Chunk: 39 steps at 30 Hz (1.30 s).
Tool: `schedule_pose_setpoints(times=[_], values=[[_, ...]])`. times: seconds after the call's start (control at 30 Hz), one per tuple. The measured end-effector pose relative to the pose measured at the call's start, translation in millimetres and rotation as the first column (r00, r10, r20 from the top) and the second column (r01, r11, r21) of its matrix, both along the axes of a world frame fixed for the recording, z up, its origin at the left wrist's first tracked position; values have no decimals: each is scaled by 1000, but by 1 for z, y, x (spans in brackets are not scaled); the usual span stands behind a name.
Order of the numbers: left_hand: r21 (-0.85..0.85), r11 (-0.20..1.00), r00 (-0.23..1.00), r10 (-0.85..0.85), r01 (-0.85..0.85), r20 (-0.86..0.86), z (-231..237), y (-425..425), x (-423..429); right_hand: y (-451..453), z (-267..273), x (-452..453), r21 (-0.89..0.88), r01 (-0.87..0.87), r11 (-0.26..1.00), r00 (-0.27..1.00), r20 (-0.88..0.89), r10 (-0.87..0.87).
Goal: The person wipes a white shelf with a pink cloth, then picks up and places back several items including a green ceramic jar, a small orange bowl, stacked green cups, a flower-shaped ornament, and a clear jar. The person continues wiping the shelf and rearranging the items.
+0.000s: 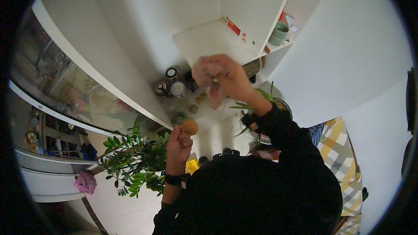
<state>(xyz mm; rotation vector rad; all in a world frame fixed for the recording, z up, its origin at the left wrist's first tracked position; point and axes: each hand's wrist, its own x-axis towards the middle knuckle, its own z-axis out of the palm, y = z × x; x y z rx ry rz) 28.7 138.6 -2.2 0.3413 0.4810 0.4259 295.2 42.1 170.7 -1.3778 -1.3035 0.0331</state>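
My left hand (179,143), with a dark band on the wrist, is closed around the edge of a small round tan disc (190,127). My right hand (225,78) is raised farther forward, over the shelf area, and is blurred. A pinkish, partly see-through thing (215,95) shows at its fingers; what it is, and whether the hand grips it, I cannot tell. Below and beyond the hands, dark lidded containers (171,73), a round pale-topped jar (177,89) and small glass jars (179,118) stand on a low surface.
A leafy potted plant (140,160) is at the left, beside a glass-fronted cabinet (98,98). Stacked green bowls (278,34) sit on a shelf at the upper right. Another plant (271,96) stands under my right forearm. A checked cushion (334,150) lies at the right.
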Motion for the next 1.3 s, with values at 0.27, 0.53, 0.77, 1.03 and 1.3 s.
schedule_pose_setpoints(times=[0.27,0.53,0.77,1.03,1.3], values=[[-36,999,999,39,-39,18,-3,-10,-3,5,39,96,175,51,983,843,-536,52],[-94,994,999,52,-52,-5,-11,-8,-4,-26,8,73,-4,362,932,866,371,-335],[-66,997,999,46,-48,-24,-12,-11,-2,-18,29,58,-243,287,927,654,757,-4],[-70,994,996,82,-81,20,-17,-11,-8,33,4,155,-245,460,854,442,897,19],[-96,992,994,84,-78,63,-9,-14,-10,130,1,168,-278,846,454,321,947,-17]])
